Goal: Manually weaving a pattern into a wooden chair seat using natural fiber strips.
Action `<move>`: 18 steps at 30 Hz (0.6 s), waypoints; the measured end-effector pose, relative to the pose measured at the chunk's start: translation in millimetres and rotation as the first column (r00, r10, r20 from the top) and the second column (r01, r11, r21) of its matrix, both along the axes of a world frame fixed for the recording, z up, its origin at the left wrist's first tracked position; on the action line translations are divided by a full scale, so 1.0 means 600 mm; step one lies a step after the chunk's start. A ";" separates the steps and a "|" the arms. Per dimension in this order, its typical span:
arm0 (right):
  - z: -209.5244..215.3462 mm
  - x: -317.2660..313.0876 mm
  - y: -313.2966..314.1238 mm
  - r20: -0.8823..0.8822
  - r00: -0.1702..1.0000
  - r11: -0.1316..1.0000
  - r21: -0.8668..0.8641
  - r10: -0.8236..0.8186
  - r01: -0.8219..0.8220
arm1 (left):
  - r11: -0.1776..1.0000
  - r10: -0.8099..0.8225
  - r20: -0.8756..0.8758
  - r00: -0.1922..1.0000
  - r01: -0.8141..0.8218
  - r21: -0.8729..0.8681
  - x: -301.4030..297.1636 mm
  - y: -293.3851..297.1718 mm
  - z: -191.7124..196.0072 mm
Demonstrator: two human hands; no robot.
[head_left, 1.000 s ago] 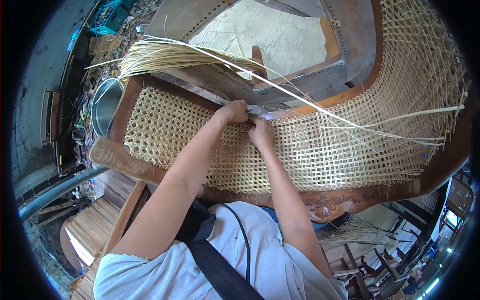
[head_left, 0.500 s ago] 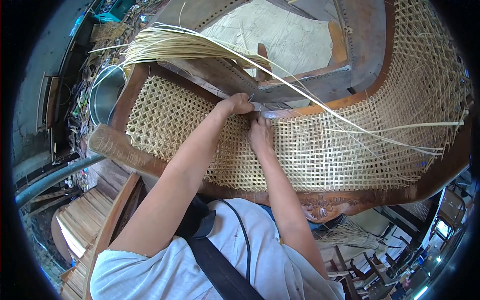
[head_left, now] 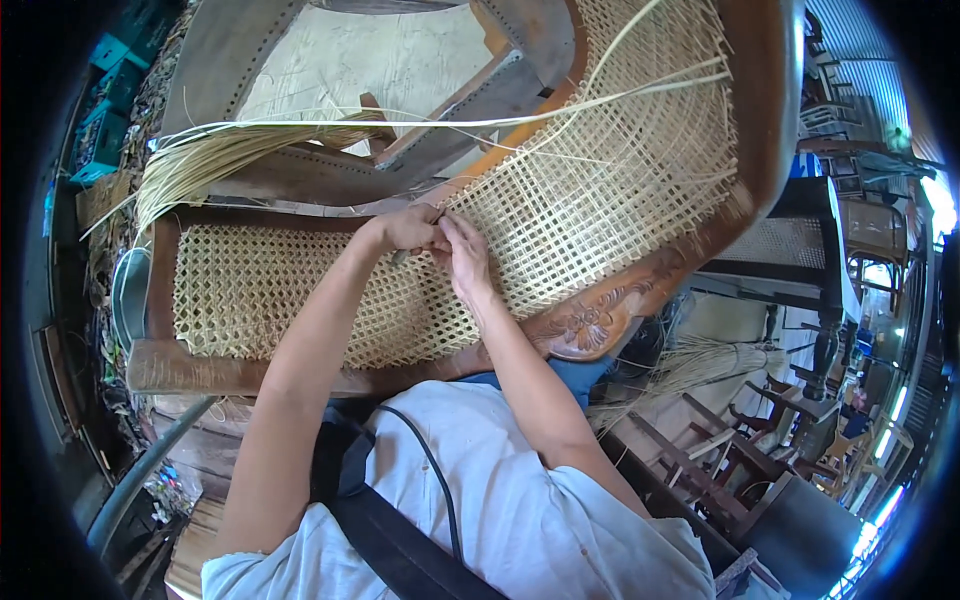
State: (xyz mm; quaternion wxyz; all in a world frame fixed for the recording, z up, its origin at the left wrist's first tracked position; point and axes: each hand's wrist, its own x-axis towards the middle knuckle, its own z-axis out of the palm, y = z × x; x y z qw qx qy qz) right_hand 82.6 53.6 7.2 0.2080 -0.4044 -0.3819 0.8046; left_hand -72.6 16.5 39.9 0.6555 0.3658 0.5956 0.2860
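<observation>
A curved wooden frame (head_left: 160,368) holds a woven cane panel (head_left: 560,220). My left hand (head_left: 408,230) is closed over the panel's far edge, around a thin pointed metal tool (head_left: 400,257) that shows only in small parts. Its exact kind is hidden by the fingers. My right hand (head_left: 468,262) meets the left one, its fingers bent and pressed together at the left fingertips. What they pinch, if anything, I cannot make out. Both hands rest on or just above the cane mesh. Long loose cane strands (head_left: 640,92) cross the panel's right part.
A bundle of cane strips (head_left: 215,165) lies over the bare wooden frame part (head_left: 330,178) beyond the panel. A metal bucket (head_left: 130,300) stands at the left. Teal crates (head_left: 100,145) are at the far left. More cane (head_left: 690,365) and wooden furniture (head_left: 720,450) fill the right.
The view has swung right, so the chair frame appears shifted left and turned. My hands, apart before at the panel's edge, now meet, the right fingers raised to the left fingertips.
</observation>
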 end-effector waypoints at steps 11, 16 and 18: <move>0.094 0.001 0.079 0.062 0.888 0.890 0.008 -0.455 0.456 | 0.998 0.046 0.128 0.991 -0.041 -0.041 -0.010 -0.012 -0.053; 0.176 0.115 0.113 0.507 0.849 0.936 0.206 0.148 -0.286 | 0.990 0.137 0.040 0.990 -0.135 -0.049 -0.040 -0.019 -0.056; 0.219 0.176 0.108 0.793 0.601 0.474 0.570 -0.102 -0.671 | 0.987 0.155 -0.026 0.988 -0.153 0.039 -0.044 -0.020 -0.072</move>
